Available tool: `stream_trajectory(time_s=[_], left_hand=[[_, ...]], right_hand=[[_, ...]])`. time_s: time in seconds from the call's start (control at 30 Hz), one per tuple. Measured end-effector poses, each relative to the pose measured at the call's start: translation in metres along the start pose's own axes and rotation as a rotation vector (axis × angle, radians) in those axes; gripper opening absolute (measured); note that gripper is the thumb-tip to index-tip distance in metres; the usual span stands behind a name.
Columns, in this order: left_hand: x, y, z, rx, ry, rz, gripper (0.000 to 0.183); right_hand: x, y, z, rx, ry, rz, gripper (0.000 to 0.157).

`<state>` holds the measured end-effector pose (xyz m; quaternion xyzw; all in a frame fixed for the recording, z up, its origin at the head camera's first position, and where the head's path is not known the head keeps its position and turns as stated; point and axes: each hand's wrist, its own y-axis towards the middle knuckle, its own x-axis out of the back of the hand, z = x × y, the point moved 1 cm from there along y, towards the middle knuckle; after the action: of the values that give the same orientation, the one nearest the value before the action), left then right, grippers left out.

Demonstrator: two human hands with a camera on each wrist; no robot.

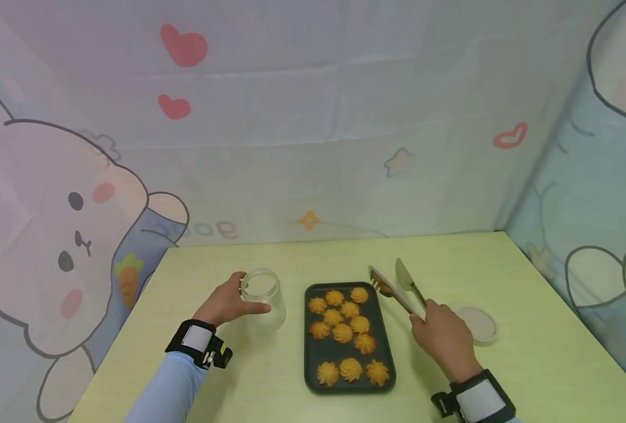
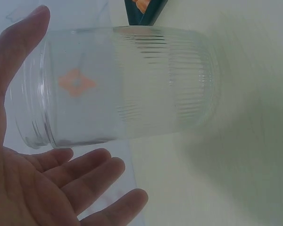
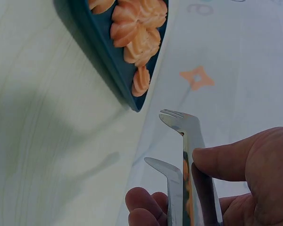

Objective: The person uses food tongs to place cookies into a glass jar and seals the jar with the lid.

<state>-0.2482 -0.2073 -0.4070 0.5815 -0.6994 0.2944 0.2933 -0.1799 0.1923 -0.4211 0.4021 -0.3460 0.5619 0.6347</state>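
Cartoon backdrop [image 1: 292,117], head view: faint lettering [image 1: 227,230], partly legible. Clear glass jar [image 1: 276,305] at 10 o'clock from cookie tray [image 1: 339,351]; left hand [image 1: 231,302] grips neck. Left wrist: jar ribbed. Right wrist: right hand [image 3: 269,179] holds silver tongs [image 3: 193,136], tips apart, tray at 11 o'clock.

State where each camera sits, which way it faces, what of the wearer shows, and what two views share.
Head: worn on the head, facing forward and down at the table, tray and backdrop; left hand, right hand and left sleeve show.
Left wrist: worn there, facing across the jar to table and backdrop; left thumb and fingers show.
Right wrist: worn there, facing along the tongs toward the tray; right thumb and fingers show.
Shared: both wrist views include the backdrop's orange star.
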Motion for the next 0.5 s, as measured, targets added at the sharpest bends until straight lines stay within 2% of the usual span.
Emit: stream_trajectory(time_s=[0.2,0.5], left_hand=[[-0.0035,0.0043,0.0020,-0.007,-0.005,-0.001,0.102],[-0.0073,0.0060,0.0027,-0.007,-0.001,-0.008,0.096]], right_hand=[[-0.0004,-0.0039,0.0055,0.019,-0.004,-0.019,0.029],[-0.0007,-0.0074,0.0077,0.029,-0.014,-0.035,0.031]])
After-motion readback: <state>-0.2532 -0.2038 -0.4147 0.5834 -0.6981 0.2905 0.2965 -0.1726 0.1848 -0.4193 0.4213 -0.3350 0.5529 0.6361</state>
